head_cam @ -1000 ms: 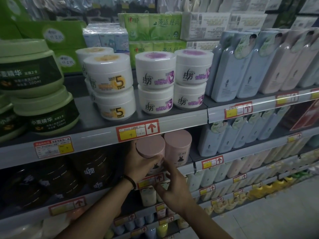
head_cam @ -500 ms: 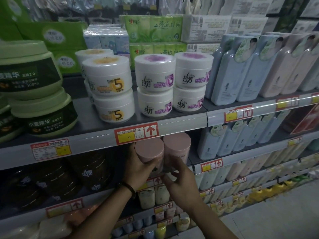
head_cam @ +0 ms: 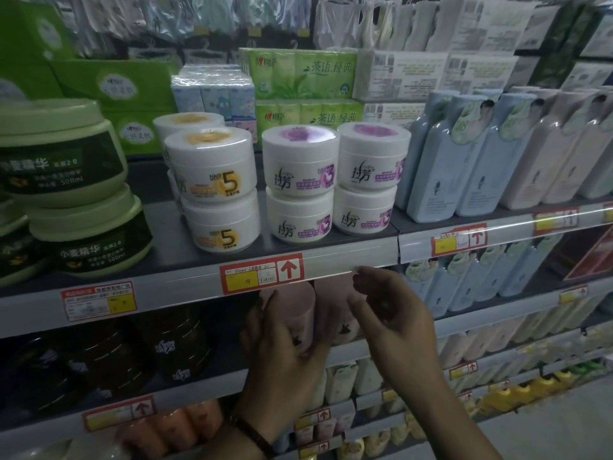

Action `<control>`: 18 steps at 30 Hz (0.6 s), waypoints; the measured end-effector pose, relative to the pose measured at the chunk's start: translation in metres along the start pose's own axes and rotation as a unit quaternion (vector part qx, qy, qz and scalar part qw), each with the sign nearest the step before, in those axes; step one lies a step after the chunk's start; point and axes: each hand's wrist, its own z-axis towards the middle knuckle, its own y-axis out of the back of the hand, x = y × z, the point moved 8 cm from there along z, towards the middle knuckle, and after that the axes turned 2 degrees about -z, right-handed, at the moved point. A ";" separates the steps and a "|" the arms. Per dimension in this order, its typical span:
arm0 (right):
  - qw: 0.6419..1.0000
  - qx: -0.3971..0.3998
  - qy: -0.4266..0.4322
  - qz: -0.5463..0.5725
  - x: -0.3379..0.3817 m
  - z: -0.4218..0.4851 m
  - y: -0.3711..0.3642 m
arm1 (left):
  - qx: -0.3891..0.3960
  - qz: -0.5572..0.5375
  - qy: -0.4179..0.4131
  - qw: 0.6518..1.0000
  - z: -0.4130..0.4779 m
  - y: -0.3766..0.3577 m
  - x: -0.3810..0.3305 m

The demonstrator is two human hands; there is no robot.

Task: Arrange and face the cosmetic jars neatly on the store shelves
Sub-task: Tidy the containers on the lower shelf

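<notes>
Left pink jar (head_cam: 295, 313) and right pink jar (head_cam: 335, 310) are recorded side by side on the second shelf, just under the price rail (head_cam: 348, 257). The left pink jar is grasped by the left hand (head_cam: 282, 360), fingers wrapped round its side. The right hand (head_cam: 394, 313) is held before the right pink jar, fingers loosely curled, nothing gripped.

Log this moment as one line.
left hand: grips left pink jar | right hand: holds nothing, in front of right pink jar
</notes>
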 end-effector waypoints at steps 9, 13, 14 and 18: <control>0.998 -0.063 0.025 -0.007 0.042 0.022 0.037 | 0.021 -0.078 -0.134 0.988 -0.018 -0.003 -0.093; 0.996 -0.077 0.049 -0.015 0.055 0.042 0.047 | -0.004 -0.126 -0.155 0.980 -0.007 0.001 -0.124; 0.995 -0.079 0.054 -0.016 0.056 0.047 0.049 | -0.011 -0.130 -0.159 0.979 -0.003 0.001 -0.127; 0.995 -0.073 0.062 -0.018 0.058 0.062 0.055 | -0.017 -0.157 -0.163 0.974 0.007 -0.003 -0.136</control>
